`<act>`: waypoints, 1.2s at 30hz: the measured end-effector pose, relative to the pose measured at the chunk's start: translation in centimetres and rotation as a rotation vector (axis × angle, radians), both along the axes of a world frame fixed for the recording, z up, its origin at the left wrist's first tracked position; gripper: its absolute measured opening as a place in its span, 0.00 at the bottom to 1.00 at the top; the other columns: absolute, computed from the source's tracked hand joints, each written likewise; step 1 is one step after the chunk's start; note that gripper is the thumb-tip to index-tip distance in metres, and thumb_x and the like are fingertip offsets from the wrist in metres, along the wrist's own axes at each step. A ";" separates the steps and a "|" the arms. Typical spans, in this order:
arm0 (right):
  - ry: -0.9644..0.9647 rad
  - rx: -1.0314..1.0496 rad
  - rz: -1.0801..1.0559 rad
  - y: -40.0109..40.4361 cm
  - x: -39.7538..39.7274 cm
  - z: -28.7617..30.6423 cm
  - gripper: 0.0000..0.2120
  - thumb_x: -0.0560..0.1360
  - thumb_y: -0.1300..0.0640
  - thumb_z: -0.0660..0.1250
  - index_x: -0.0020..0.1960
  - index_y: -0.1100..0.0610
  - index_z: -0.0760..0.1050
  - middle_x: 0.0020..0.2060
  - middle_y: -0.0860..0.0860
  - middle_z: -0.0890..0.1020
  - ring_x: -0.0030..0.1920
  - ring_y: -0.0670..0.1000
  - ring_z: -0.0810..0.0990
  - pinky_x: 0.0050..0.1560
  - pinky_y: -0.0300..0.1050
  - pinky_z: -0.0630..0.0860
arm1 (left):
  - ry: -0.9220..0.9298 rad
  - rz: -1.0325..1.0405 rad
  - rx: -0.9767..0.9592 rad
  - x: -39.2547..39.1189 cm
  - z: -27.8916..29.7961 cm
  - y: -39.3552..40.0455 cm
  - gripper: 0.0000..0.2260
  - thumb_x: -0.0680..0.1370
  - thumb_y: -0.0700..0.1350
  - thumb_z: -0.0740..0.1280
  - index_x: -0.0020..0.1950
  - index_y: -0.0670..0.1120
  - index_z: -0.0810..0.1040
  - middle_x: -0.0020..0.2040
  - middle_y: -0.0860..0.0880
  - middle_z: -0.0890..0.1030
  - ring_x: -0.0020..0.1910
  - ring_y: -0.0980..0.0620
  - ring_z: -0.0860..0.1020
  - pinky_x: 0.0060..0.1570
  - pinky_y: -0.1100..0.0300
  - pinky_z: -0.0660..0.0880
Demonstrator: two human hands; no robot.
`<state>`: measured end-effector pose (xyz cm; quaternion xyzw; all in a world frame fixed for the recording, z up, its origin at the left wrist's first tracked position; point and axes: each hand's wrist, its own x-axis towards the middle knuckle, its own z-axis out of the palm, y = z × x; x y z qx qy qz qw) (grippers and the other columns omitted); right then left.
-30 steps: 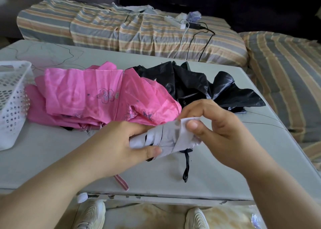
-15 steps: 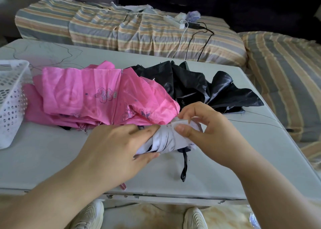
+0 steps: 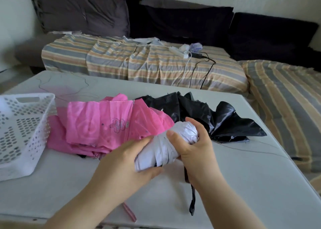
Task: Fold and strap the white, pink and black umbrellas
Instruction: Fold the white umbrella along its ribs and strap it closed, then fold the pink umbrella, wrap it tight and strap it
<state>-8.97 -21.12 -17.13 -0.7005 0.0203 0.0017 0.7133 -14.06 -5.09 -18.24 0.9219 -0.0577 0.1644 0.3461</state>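
While the bundled white fabric umbrella is held just above the near middle of the pale grey table, both hands are wrapped around it. The left hand has its grip clamped on the lower, nearer end of the bundle, thumb on top and fingers beneath. The right hand has its grip clamped on the upper, rounded end, thumb pressed across the white cloth. A black wrist strap hangs from under the right hand and trails on the table toward the near edge.

Just behind the hands lies the crumpled pink fabric umbrella with a small flower print, unfolded and spread to the left; its thin pink strap shows below the left wrist. To the right of it, touching it, the glossy black fabric umbrella lies fanned open. A white perforated plastic basket stands at the table's left edge, beside the pink cloth.

Beyond the table is a sofa with a striped cover, a white power strip with cables on it, and dark cushions behind.
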 end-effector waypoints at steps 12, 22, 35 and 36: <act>-0.301 -0.150 0.391 21.9 1.7 7.8 0.18 0.73 0.48 0.71 0.59 0.48 0.69 0.43 0.39 0.79 0.42 0.39 0.80 0.36 0.28 0.72 | -0.043 0.527 -0.216 -3.2 6.2 15.8 0.19 0.69 0.66 0.59 0.34 0.50 0.73 0.27 0.54 0.76 0.29 0.53 0.76 0.32 0.58 0.70; -0.057 -0.564 0.846 37.4 1.4 2.7 0.23 0.83 0.53 0.55 0.76 0.54 0.56 0.70 0.56 0.70 0.67 0.55 0.72 0.62 0.45 0.69 | 0.407 0.760 -0.181 -1.6 0.1 30.7 0.16 0.83 0.47 0.53 0.64 0.37 0.66 0.40 0.45 0.76 0.34 0.52 0.73 0.31 0.62 0.65; -0.157 -0.603 0.834 33.8 4.3 -1.0 0.17 0.83 0.55 0.56 0.71 0.52 0.69 0.64 0.48 0.77 0.54 0.44 0.77 0.47 0.27 0.70 | 0.815 0.871 0.340 1.6 -3.6 32.3 0.17 0.82 0.44 0.54 0.71 0.44 0.60 0.69 0.42 0.66 0.67 0.45 0.68 0.65 0.55 0.66; -0.182 -0.618 0.804 33.2 4.5 -0.9 0.17 0.82 0.56 0.56 0.70 0.52 0.70 0.62 0.47 0.78 0.53 0.44 0.77 0.44 0.24 0.69 | 0.768 0.858 0.419 1.9 -2.8 31.8 0.17 0.82 0.45 0.54 0.70 0.47 0.62 0.69 0.43 0.66 0.67 0.45 0.67 0.65 0.53 0.65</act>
